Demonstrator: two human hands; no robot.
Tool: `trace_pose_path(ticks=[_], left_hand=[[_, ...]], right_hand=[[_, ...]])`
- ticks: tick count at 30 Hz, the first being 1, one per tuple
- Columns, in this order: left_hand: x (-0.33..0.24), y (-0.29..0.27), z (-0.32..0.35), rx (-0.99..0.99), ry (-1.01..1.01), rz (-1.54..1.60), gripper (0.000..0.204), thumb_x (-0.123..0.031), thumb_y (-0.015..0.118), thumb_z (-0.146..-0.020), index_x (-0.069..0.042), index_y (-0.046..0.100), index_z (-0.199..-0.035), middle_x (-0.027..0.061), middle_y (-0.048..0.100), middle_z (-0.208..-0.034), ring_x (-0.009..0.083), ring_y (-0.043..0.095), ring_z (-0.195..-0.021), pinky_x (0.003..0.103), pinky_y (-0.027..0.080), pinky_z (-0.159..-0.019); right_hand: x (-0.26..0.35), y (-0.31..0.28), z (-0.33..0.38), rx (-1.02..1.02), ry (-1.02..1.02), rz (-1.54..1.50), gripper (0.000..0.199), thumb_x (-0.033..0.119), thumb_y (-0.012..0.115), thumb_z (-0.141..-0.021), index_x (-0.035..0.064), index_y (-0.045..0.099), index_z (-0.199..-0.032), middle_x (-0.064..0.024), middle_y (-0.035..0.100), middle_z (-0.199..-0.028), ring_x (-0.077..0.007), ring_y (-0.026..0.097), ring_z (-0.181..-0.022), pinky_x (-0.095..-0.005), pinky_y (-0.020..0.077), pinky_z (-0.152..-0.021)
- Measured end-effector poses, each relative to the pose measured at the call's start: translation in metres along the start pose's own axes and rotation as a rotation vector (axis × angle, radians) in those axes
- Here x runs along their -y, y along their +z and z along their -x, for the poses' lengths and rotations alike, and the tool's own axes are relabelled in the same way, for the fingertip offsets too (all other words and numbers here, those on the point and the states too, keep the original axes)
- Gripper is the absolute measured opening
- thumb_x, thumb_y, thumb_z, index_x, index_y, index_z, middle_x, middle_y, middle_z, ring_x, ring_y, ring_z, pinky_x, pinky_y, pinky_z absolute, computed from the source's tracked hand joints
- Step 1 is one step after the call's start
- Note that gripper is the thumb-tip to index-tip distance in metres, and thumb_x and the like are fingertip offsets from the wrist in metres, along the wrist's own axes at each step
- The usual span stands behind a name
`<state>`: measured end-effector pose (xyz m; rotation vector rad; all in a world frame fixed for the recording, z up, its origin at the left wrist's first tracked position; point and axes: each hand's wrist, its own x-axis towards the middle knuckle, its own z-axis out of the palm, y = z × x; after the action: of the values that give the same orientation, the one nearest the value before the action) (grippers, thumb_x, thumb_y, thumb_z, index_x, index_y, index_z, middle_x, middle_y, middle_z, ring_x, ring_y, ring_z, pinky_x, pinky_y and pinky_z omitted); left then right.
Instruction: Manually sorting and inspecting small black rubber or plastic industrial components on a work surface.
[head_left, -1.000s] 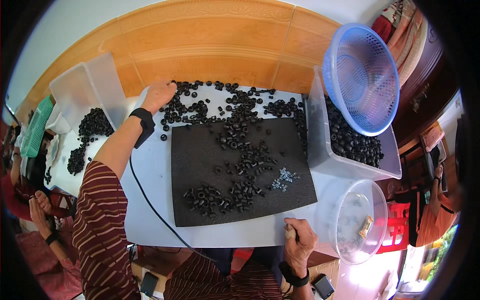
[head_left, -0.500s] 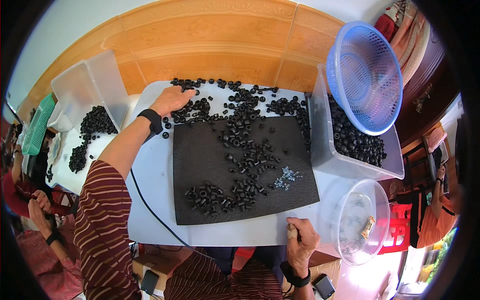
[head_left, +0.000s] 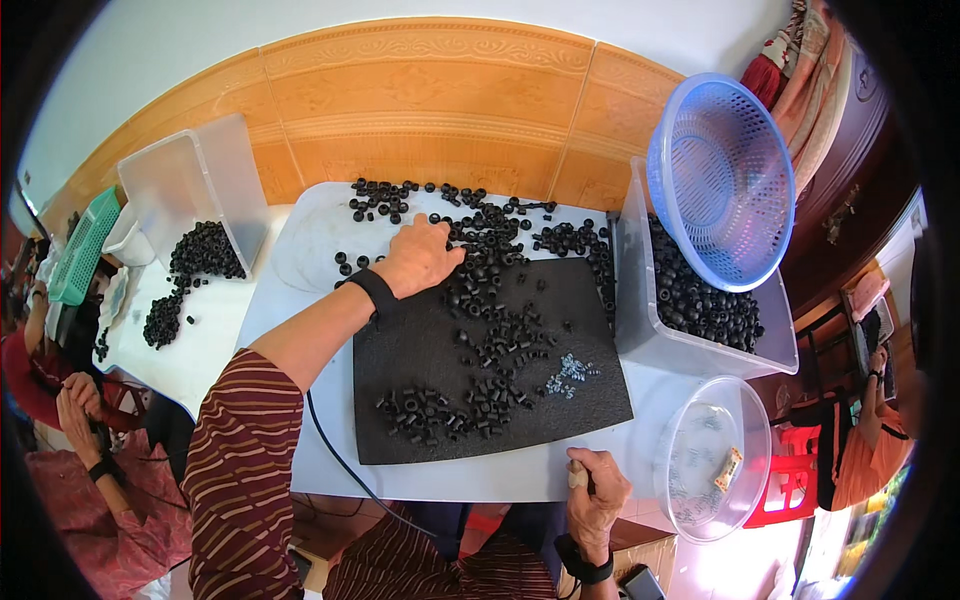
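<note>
My left hand (head_left: pixel 420 258) lies palm down over the upper left corner of a black mat (head_left: pixel 590 430), its fingers spread against a heap of small black ring-like parts (head_left: pixel 490 235). More of these parts trail down the mat into a lower cluster (head_left: pixel 430 412). A little pile of small bluish, shiny pieces (head_left: pixel 571 375) sits on the mat's right side. My right hand (head_left: pixel 597 490) rests closed at the table's front edge, a tan wrap on its thumb. Whatever its curled fingers hold, if anything, is hidden.
At right, a clear bin (head_left: pixel 700 345) of black parts bears a tilted blue basket (head_left: pixel 725 180). A round clear tub (head_left: pixel 715 460) stands below it. A dark cable (head_left: pixel 345 460) crosses the table's left. A tipped bin (head_left: pixel 190 165) spills parts on the left table; other people sit both sides.
My left hand has moved right and nearer, from the loose parts at the far left to the middle heap. Black parts beside it have shifted. My right hand stays at the edge.
</note>
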<state>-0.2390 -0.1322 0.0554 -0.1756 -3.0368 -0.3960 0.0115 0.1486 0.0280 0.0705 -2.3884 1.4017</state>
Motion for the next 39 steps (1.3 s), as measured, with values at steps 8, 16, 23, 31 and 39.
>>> trace_pose_path(ticks=[8, 16, 23, 31, 39], left_hand=[[-0.011, -0.010, 0.017, 0.022, 0.163, 0.020, 0.025, -0.018, 0.060, -0.085, 0.004, 0.059, -0.096, 0.0256, 0.058, -0.100, 0.0394, 0.057, -0.096, 0.046, 0.050, -0.082], [-0.012, -0.008, 0.023, -0.075, 0.387, 0.324, 0.017, -0.012, 0.049, -0.084, 0.003, 0.054, -0.080, 0.0223, 0.058, -0.079, 0.0400, 0.055, -0.083, 0.048, 0.046, -0.074], [0.050, -0.024, -0.030, -0.299, 0.172, 0.359, 0.021, -0.012, 0.047, -0.085, 0.004, 0.059, -0.090, 0.0257, 0.062, -0.094, 0.0421, 0.059, -0.091, 0.047, 0.048, -0.081], [0.036, 0.007, -0.076, -0.301, 0.213, 0.296, 0.026, -0.012, 0.048, -0.086, 0.002, 0.060, -0.105, 0.0259, 0.061, -0.098, 0.0421, 0.056, -0.101, 0.046, 0.045, -0.089], [0.014, 0.039, -0.095, -0.310, 0.250, 0.053, 0.036, -0.018, 0.051, -0.089, -0.002, 0.052, -0.121, 0.0251, 0.058, -0.100, 0.0422, 0.050, -0.101, 0.052, 0.041, -0.087]], right_hand=[[-0.002, -0.003, 0.002, -0.005, 0.008, 0.045, 0.023, -0.011, 0.060, -0.075, 0.0013, 0.068, -0.093, -0.0114, 0.062, -0.074, -0.0192, 0.061, -0.065, -0.0272, 0.0467, -0.061], [0.002, -0.006, -0.004, 0.049, 0.031, 0.035, 0.017, -0.006, 0.064, -0.081, 0.0028, 0.069, -0.094, -0.0097, 0.061, -0.075, -0.0168, 0.059, -0.065, -0.0263, 0.0440, -0.058], [0.027, 0.010, -0.024, 0.045, -0.021, 0.045, 0.017, -0.004, 0.066, -0.080, 0.0041, 0.069, -0.095, -0.0112, 0.063, -0.092, -0.0201, 0.061, -0.073, -0.0296, 0.0479, -0.063], [0.019, 0.030, -0.038, 0.177, -0.169, 0.205, 0.024, -0.005, 0.068, -0.072, 0.0035, 0.067, -0.094, -0.0100, 0.061, -0.094, -0.0287, 0.059, -0.085, -0.0360, 0.0481, -0.074], [0.016, 0.030, -0.041, 0.189, -0.180, 0.226, 0.023, -0.001, 0.070, -0.073, 0.0060, 0.069, -0.095, -0.0066, 0.060, -0.094, -0.0260, 0.058, -0.080, -0.0348, 0.0496, -0.067]])
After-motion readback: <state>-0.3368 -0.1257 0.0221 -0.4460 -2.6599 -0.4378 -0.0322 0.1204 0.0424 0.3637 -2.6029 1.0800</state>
